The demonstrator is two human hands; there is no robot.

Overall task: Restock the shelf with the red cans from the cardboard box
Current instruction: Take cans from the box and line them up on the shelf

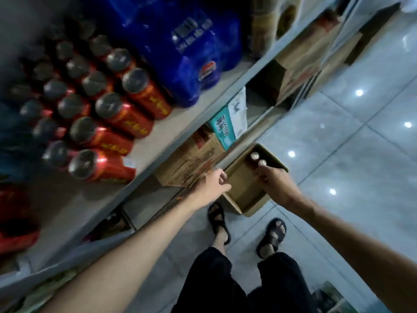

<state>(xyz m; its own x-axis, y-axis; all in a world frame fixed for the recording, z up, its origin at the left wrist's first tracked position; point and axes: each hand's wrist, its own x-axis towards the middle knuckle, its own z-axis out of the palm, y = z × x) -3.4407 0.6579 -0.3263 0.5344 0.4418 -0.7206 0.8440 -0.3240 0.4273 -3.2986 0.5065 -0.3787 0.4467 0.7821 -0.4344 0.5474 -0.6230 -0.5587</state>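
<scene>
On the shelf [180, 123] at the left, many red cans [117, 114] stand in several rows beside a blue pack [191, 46] of drinks wrapped in film. The front row comes close to the shelf edge, and a strip of bare shelf shows in front of it. So I judge that most of the restocking is done.

The cardboard box [241, 186] stands open on the tiled floor [349, 132], just in front of the lower shelf and other cartons [191, 161]. Its bottom is almost bare. Only two cans show in it, both upright in the far corner, touching or nearly touching each other.

The right hand [274, 179] is down inside the box. Its fingers are at the nearer can [262, 163] and seem to curl round its side under the shiny top, though the picture is blurred there. The second can [254, 156] stands free just behind it.

The left hand [213, 185] hangs over the near left edge of the box, with the fingers loosely bent, and it holds nothing.

What is left, as I judge, is to lift these two last cans and set them on the shelf with the others. If more cans hide under the right hand, I cannot tell.
</scene>
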